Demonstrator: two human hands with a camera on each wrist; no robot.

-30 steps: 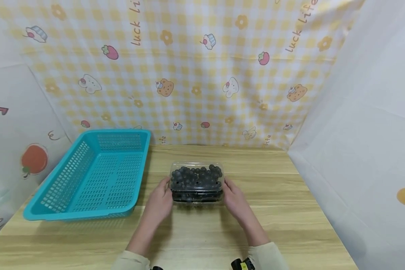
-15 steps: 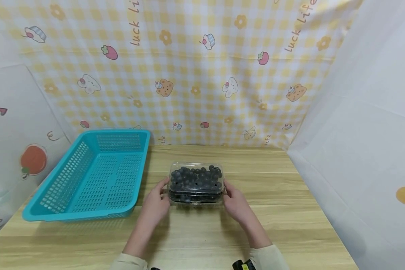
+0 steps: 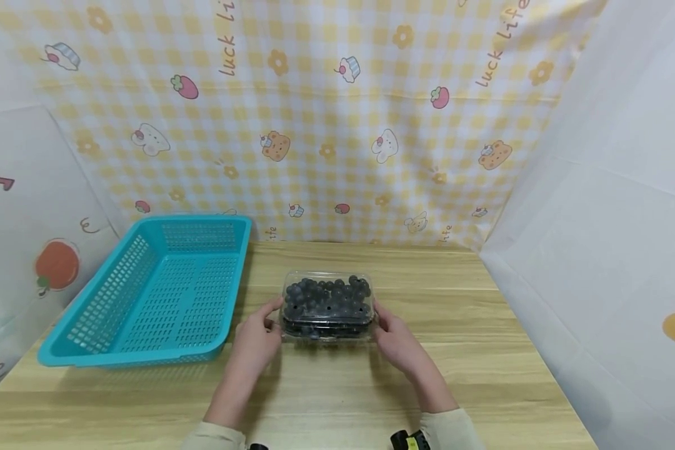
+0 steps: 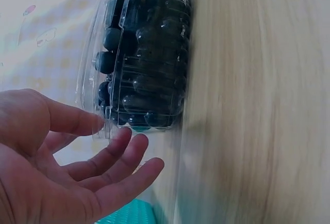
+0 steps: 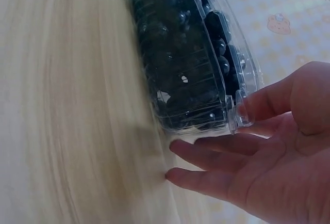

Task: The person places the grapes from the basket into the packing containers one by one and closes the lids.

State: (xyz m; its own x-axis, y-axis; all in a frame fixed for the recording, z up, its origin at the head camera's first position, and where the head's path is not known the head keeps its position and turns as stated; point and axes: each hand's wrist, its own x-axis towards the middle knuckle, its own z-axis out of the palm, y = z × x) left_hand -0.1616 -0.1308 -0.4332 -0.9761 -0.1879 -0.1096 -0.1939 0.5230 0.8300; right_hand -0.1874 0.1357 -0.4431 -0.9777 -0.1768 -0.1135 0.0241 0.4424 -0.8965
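A clear plastic clamshell box (image 3: 327, 306), filled with dark, round, grape-like fruit, rests on the wooden table in the head view. At its left end, my left hand (image 3: 255, 337) pinches the rim between thumb and index finger. In the left wrist view, the other fingers of this left hand (image 4: 77, 162) spread loosely below the box end. My right hand (image 3: 398, 342) does likewise at the opposite end. The right wrist view has the right thumb (image 5: 273, 100) on a small rim tab, with the lower fingers extended beside the box. The lid looks closed.
A turquoise perforated plastic basket (image 3: 237, 294) stands to the left on the wooden table (image 3: 461, 350). Behind the table hangs a yellow checked cloth (image 3: 326, 181). White sheets line the left and right sides.
The box has shifted very slightly toward me. Both hands have changed hold a little, and a gap now shows between the left thumb side and the box. The basket stays put.
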